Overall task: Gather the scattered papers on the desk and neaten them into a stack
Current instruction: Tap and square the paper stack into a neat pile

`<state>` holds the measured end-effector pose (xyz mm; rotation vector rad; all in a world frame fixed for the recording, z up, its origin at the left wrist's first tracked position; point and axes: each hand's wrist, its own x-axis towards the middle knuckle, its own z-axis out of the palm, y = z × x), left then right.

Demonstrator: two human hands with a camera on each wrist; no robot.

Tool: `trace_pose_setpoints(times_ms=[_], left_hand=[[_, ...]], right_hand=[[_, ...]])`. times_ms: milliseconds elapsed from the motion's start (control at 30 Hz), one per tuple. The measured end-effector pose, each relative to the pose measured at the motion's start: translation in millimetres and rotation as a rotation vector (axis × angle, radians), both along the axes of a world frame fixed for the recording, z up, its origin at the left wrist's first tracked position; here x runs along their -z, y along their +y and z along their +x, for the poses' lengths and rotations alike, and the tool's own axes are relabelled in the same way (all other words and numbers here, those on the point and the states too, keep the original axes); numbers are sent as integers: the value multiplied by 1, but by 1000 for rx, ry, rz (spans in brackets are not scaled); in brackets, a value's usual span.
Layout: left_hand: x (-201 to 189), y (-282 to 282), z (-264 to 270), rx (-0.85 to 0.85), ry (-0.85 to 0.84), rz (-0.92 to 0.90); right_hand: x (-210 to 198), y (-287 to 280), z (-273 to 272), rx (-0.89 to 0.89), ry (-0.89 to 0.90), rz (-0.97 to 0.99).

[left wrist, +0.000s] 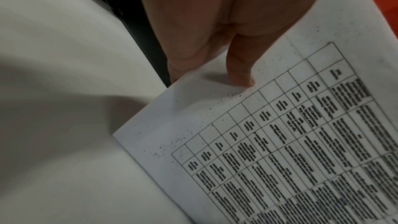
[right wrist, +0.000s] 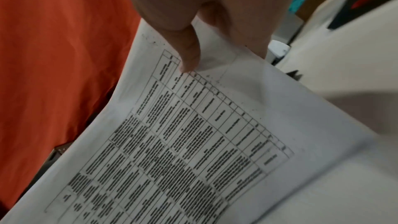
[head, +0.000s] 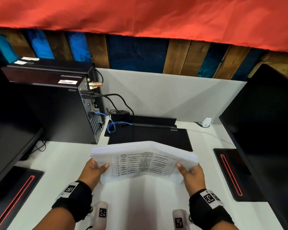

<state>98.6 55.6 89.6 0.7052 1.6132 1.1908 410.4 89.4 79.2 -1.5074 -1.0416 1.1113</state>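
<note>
You hold the papers (head: 144,161) in both hands, lifted above the tabletop (head: 60,161) in front of you. Your left hand (head: 94,171) grips the left edge, with the thumb on the printed top sheet, and your right hand (head: 190,173) grips the right edge in the same way. The bundle bends upward in the middle, like a low roof. I judge that the gathering is finished and you are now at the neatening step. For the next move, you should probably stand the bundle on one edge and tap it on the tabletop until the sheets line up, then lay it flat.

The fingers under the papers are hidden in all views. The print is too blurred to read. I cannot tell if the far edges are already even.
</note>
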Motion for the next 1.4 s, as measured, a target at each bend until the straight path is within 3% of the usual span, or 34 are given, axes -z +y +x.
trace_pose_setpoints(times_ms=[200, 533, 833, 1067, 1167, 1400], left_hand=[[-10, 4, 2, 12, 48, -57], [2, 8, -4, 16, 100, -136], [-29, 3, 29, -85, 205, 137], [-7, -10, 33, -45, 93, 44], [-10, -6, 34, -71, 113, 80], [1, -8, 21, -31, 76, 53]], right_hand=[[-7, 1, 13, -75, 44, -31], [-3, 0, 11, -3, 59, -24], [-27, -11, -4, 79, 74, 133], [-5, -18, -7, 100, 62, -38], [-14, -18, -8, 116, 107, 5], [-35, -10, 2, 85, 8, 111]])
